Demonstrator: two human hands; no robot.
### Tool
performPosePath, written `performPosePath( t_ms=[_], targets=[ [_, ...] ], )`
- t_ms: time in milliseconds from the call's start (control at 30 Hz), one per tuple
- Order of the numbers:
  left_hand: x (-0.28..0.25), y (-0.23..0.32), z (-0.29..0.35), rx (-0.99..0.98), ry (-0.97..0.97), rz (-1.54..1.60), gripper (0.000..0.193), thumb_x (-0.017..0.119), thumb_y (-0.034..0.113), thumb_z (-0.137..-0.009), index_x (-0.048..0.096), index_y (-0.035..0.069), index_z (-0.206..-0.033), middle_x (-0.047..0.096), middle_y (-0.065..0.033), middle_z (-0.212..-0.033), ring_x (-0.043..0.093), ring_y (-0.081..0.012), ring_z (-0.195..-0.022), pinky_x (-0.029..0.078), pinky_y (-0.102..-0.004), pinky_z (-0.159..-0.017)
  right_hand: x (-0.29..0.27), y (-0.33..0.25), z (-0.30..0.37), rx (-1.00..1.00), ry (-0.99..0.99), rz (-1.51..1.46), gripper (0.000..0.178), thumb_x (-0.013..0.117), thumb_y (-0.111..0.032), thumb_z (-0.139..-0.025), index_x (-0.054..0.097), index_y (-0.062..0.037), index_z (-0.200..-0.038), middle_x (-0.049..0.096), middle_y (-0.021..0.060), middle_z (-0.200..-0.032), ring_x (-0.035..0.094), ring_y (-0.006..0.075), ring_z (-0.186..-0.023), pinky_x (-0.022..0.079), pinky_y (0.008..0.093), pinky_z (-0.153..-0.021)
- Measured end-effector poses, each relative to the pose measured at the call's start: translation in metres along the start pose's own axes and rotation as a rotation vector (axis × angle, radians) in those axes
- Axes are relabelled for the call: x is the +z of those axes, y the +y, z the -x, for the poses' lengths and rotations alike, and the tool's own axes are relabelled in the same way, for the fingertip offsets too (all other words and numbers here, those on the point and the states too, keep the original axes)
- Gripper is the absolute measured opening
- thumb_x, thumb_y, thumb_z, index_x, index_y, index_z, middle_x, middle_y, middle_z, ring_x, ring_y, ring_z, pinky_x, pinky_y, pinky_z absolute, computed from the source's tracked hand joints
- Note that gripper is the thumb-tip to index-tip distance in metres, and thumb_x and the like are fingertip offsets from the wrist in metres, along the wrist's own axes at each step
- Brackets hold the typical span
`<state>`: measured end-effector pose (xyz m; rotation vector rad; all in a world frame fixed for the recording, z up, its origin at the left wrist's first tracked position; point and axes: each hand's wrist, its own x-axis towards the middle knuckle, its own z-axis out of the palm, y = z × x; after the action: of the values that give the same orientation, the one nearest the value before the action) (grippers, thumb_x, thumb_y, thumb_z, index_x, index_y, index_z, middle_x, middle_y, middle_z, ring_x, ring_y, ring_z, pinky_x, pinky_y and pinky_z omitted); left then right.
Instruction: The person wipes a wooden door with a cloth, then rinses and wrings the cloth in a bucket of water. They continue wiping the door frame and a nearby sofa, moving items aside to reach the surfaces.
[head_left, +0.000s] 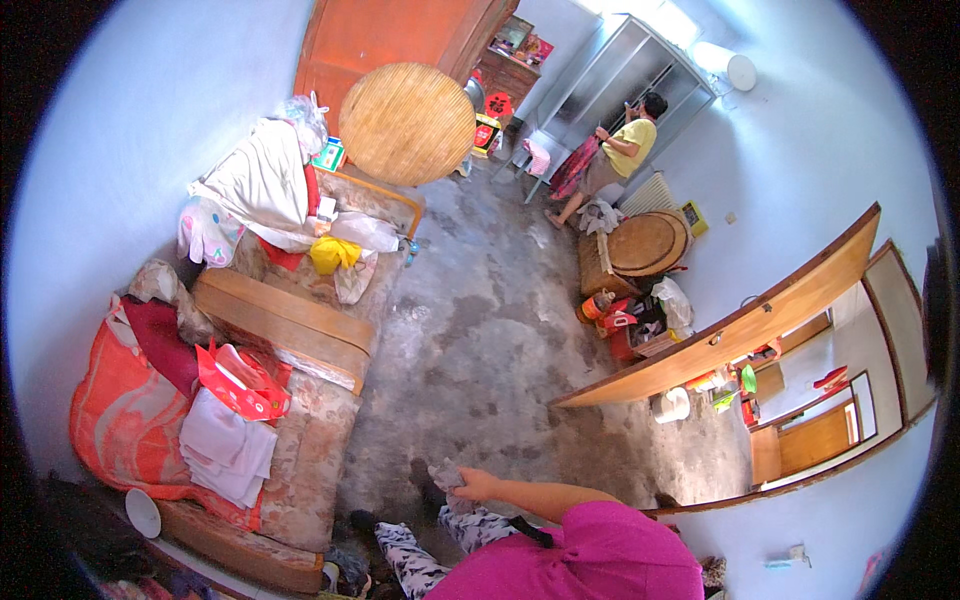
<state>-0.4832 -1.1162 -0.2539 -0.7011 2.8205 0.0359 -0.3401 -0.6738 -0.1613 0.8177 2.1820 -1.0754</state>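
Observation:
My right hand (478, 485) is held out low in front of my patterned trousers, at the end of my bare forearm. Its fingers are closed round a small crumpled greyish cloth (450, 475), whose details are too small to make out. Below it are my legs and dark shoes on the stained concrete floor (450, 340). My left hand does not show; my magenta top fills the lower edge. To the left stands a worn wooden sofa (312, 470) bearing folded white cloth (228, 450), a red bag (240, 382) and an orange-red blanket (110, 420).
A person in a yellow top (632, 140) stands by a glass-fronted cabinet (610, 85) with a red patterned cloth (575, 168). A round woven tray (408, 124) leans at the back. Baskets (640, 245) and bags line the right wall, near an open wooden door (740, 315).

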Motion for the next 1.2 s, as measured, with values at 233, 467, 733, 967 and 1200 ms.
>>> performPosePath(
  t_ms=[233,467,733,967,1200],
  targets=[
    [-0.001,-0.003,0.019,-0.014,-0.006,-0.062,0.07,0.07,0.027,-0.084,0.039,0.001,-0.141,0.052,-0.0244,-0.136,0.054,-0.0426,-0.122,0.046,-0.0502,-0.101,-0.002,0.057,-0.023,-0.014,-0.042,-0.035,0.062,0.07,-0.038,-0.082,0.053,-0.0084,-0.134,0.068,0.0236,-0.115,0.067,0.0375,-0.103,0.053,0.0465,-0.087],
    [-0.007,-0.001,0.052,-0.025,-0.021,-0.137,0.07,0.071,0.027,-0.083,0.038,0.001,-0.139,0.052,-0.0254,-0.133,0.056,-0.0427,-0.12,0.048,-0.0498,-0.098,-0.039,0.132,-0.013,0.006,0.066,0.147,0.075,0.073,-0.042,-0.077,0.05,-0.0053,-0.138,0.066,0.027,-0.121,0.064,0.0411,-0.111,0.051,0.0472,-0.094],
    [-0.014,-0.019,0.075,-0.063,-0.026,-0.208,0.07,0.072,0.028,-0.082,0.037,0.001,-0.138,0.052,-0.0265,-0.131,0.059,-0.0429,-0.117,0.05,-0.0493,-0.096,-0.115,0.169,0.045,0.15,-0.019,0.193,0.085,0.074,-0.044,-0.072,0.048,0.0029,-0.138,0.064,0.0297,-0.124,0.063,0.0431,-0.115,0.05,0.0467,-0.097],
    [-0.012,-0.038,0.091,-0.077,-0.052,-0.226,0.071,0.073,0.028,-0.082,0.036,0.001,-0.136,0.052,-0.0274,-0.129,0.061,-0.043,-0.114,0.053,-0.0489,-0.093,-0.096,0.233,0.057,0.275,0.153,0.117,0.088,0.076,-0.04,-0.069,0.047,0.0088,-0.137,0.064,0.0327,-0.122,0.063,0.043,-0.116,0.05,0.0464,-0.098],
    [-0.005,-0.067,0.102,-0.102,-0.078,-0.245,0.071,0.073,0.029,-0.081,0.035,0.001,-0.135,0.052,-0.0284,-0.126,0.063,-0.0432,-0.112,0.055,-0.0485,-0.091,-0.067,0.194,0.058,0.077,0.155,0.196,0.076,0.072,-0.033,-0.073,0.051,-0.0033,-0.139,0.065,0.0278,-0.122,0.062,0.0432,-0.115,0.05,0.0479,-0.097]
  ],
)
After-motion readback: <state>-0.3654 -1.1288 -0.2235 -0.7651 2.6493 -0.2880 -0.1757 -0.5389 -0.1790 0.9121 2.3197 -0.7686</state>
